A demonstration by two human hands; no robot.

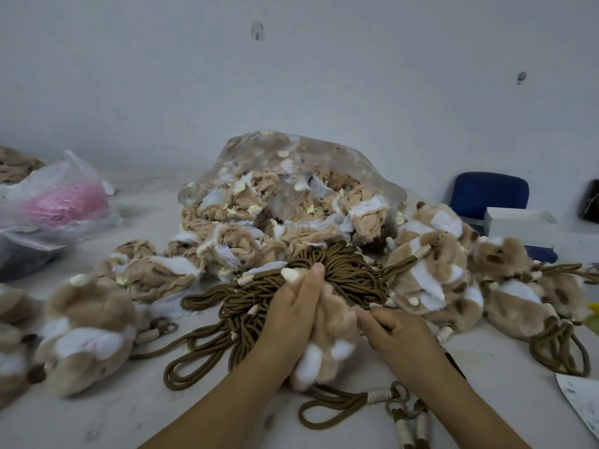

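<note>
Bag of clear crumpled plastic (pixel 55 202) with something pink inside sits at the middle left edge of the frame, on the pale grey table (pixel 129 416). Below it, at the lower left, lie stuffed tan-and-white plush animals (pixel 84 335). In the centre a large clear plastic sack (pixel 291 163) spills limp, unstuffed plush skins, and in front of it lies a heap of brown cord loops (pixel 350 280). The left hand (pixel 291 306) reaches up from the bottom centre. Its fingers are nearly straight but wrapped along the left flank of a tan plush animal with white patches (pixel 327 338), holding it. The right hand (pixel 395 332) has its fingers curled and pinches the toy's right edge. The toy lies between the hands, just in front of the cord heap. Its long axis runs almost straight up and down the frame, with the white-patched end pointing to the bottom edge. At the right sits a second pile of stuffed plush animals (pixel 437 270), before a blue chair (pixel 489 192) and a white box (pixel 518 222).
</note>
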